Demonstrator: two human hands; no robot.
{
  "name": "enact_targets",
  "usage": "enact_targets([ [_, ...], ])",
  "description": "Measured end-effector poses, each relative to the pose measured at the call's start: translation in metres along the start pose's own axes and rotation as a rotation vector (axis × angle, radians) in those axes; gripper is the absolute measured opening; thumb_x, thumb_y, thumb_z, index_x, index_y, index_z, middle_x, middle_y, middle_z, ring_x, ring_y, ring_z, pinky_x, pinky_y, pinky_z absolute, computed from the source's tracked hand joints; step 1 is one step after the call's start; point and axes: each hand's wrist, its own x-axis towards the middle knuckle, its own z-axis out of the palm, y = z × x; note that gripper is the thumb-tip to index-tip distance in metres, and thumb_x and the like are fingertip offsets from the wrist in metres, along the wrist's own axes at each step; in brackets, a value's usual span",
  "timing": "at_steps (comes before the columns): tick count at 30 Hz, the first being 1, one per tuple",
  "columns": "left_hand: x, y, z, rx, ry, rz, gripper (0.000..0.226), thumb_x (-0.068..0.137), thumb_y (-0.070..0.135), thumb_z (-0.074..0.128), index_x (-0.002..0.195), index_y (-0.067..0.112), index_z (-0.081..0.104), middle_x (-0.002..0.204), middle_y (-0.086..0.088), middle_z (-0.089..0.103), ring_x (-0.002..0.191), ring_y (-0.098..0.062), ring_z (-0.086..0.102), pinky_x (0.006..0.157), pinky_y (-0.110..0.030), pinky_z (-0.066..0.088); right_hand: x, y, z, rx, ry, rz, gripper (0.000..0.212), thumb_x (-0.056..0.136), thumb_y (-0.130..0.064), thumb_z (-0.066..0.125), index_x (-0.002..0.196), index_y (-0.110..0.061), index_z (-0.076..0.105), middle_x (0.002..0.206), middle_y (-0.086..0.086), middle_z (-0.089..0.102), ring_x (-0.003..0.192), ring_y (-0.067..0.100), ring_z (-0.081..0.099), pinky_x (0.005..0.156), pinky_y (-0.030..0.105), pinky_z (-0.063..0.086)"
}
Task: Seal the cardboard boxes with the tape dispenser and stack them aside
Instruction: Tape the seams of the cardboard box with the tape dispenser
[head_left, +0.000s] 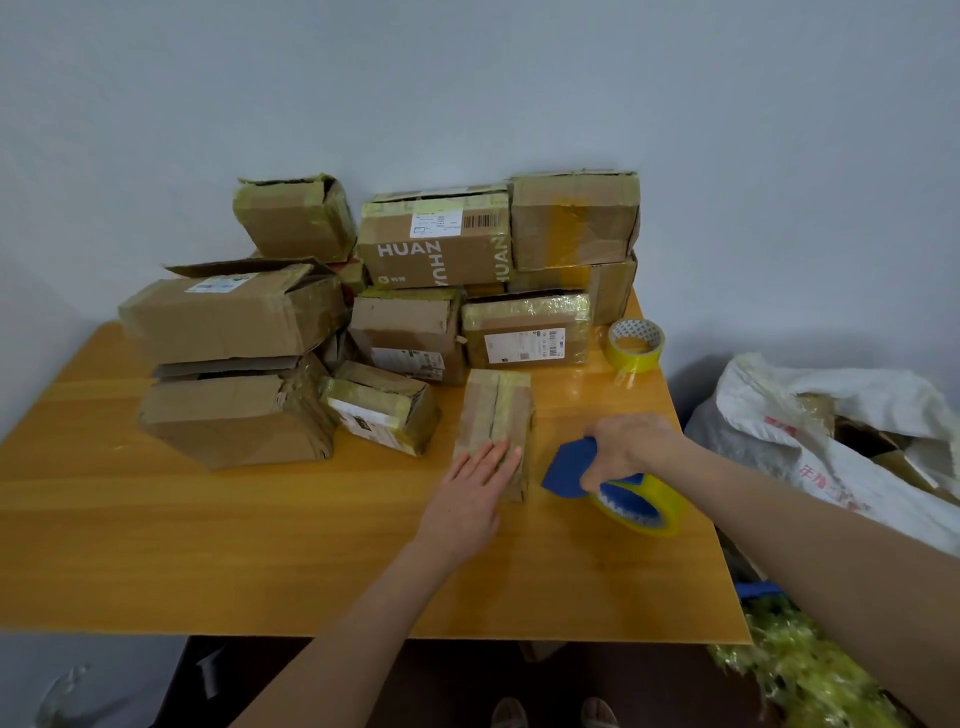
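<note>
Cardboard box (496, 415), just left of the right grip (631, 449) grasping the tape dispenser (569, 465), lies under the flat, released left grip (470, 493); taping its seam likely comes next.

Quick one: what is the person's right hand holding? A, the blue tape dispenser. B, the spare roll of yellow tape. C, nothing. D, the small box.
A: the right hand grips the blue tape dispenser beside the small box, while the spare roll lies untouched farther back.
</note>
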Motion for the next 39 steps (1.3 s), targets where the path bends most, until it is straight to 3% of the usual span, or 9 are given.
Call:
enact_targets([
  [3,0.0,0.003,0.0,-0.022,0.005,-0.016,0.079,0.096,0.018,0.044,0.149,0.027,-0.013,0.161,0.004,-0.012,0.147,-0.011,-0.013,0.117,-0.03,-0.012,0.001,0.017,0.004,0.099,0.087,0.059,0.048,0.061,-0.05,0.068,0.103,-0.026,0.059,0.091,-0.006,0.066,0.082,0.016,0.062,0.058,0.028,0.045],
  [6,0.002,0.006,0.001,-0.047,0.023,-0.047,0.072,0.097,0.024,0.041,0.153,0.024,-0.004,0.162,0.004,-0.005,0.147,-0.01,-0.008,0.12,-0.031,-0.007,0.009,0.029,0.009,0.694,0.178,0.041,0.048,0.069,-0.039,0.076,0.108,-0.018,0.059,0.1,0.003,0.065,0.088,0.02,0.062,0.074,0.034,0.054],
  [8,0.004,0.007,-0.002,-0.1,0.039,-0.072,0.064,0.099,0.028,0.038,0.154,0.024,0.005,0.162,0.006,0.002,0.148,-0.009,-0.002,0.119,-0.03,-0.004,0.015,0.025,0.02,1.074,0.231,0.072,0.046,0.074,-0.03,0.078,0.112,-0.012,0.058,0.097,0.003,0.063,0.081,0.017,0.061,0.064,0.029,0.051],
  [14,0.007,-0.001,-0.015,-0.54,0.317,-0.311,0.043,0.101,0.014,0.043,0.144,0.017,0.04,0.15,0.0,0.04,0.139,-0.011,0.033,0.112,-0.02,0.019,0.028,0.016,0.07,1.705,-0.01,0.294,0.047,0.085,-0.04,0.07,0.12,-0.01,0.059,0.094,0.012,0.068,0.07,0.025,0.064,0.06,0.034,0.054],
  [20,-0.005,-0.022,-0.005,-0.681,0.267,-0.539,0.047,0.103,0.017,0.04,0.148,0.012,0.032,0.152,-0.002,0.037,0.141,-0.015,0.031,0.108,-0.019,0.021,0.024,0.026,0.069,1.241,0.131,0.292,0.05,0.095,-0.055,0.048,0.118,-0.012,0.054,0.105,0.013,0.062,0.088,0.028,0.058,0.091,0.045,0.048],
  [25,0.005,-0.016,-0.005,-0.844,0.253,-0.641,0.053,0.102,0.027,0.042,0.151,0.015,0.026,0.148,-0.007,0.043,0.133,-0.025,0.042,0.111,-0.04,0.037,0.006,-0.014,0.053,0.675,0.522,0.12,0.045,0.101,-0.042,0.042,0.133,-0.011,0.047,0.125,0.012,0.056,0.096,0.027,0.058,0.078,0.039,0.047],
  [32,0.024,-0.004,-0.005,-0.89,0.179,-0.666,0.034,0.101,0.016,0.043,0.134,0.007,0.049,0.118,-0.009,0.064,0.104,-0.022,0.061,0.084,-0.03,0.05,0.014,-0.105,0.06,0.688,0.399,-0.006,0.066,0.104,-0.032,0.038,0.154,-0.006,0.005,0.127,0.017,0.06,0.098,0.031,0.065,0.074,0.042,0.052],
  [35,0.02,-0.014,-0.006,-0.97,0.168,-0.631,0.033,0.1,0.016,0.046,0.132,0.01,0.054,0.114,0.001,0.062,0.091,-0.007,0.057,0.071,-0.011,0.048,0.013,-0.091,0.058,0.743,0.431,-0.069,0.06,0.102,-0.031,0.042,0.154,-0.011,0.018,0.122,0.013,0.063,0.099,0.029,0.064,0.077,0.041,0.054],
  [39,0.012,-0.024,-0.005,-0.895,0.25,-0.664,0.038,0.094,0.026,0.059,0.129,0.013,0.059,0.11,0.003,0.062,0.092,-0.007,0.057,0.076,-0.014,0.047,0.008,-0.073,0.056,0.755,0.509,-0.053,0.053,0.099,-0.036,0.05,0.147,-0.019,0.037,0.111,0.006,0.064,0.096,0.023,0.064,0.08,0.038,0.054],
])
